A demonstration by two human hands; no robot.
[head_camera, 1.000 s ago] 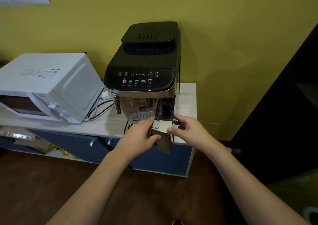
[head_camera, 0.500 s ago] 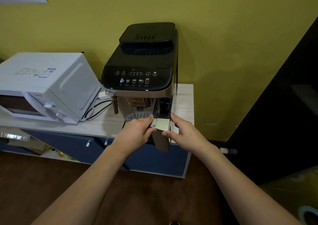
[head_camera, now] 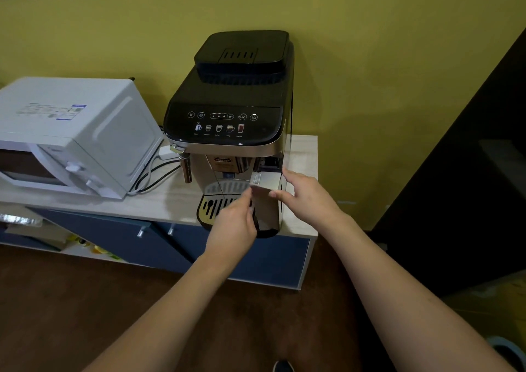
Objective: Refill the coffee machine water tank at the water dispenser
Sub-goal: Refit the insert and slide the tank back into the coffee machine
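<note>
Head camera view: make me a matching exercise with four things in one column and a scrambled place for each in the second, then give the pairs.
Things
1. black and silver coffee machine
2. white box-shaped microwave
3. silver slotted drip tray
4. black and white cables

Places
A. low at the front of the machine, beside the left hand
B. far left of the pale wooden cabinet top
C. lying between the two appliances
D. against the yellow wall, at the right end of the cabinet top

Pairs: 1-D, 2-B, 3-A, 4-C
</note>
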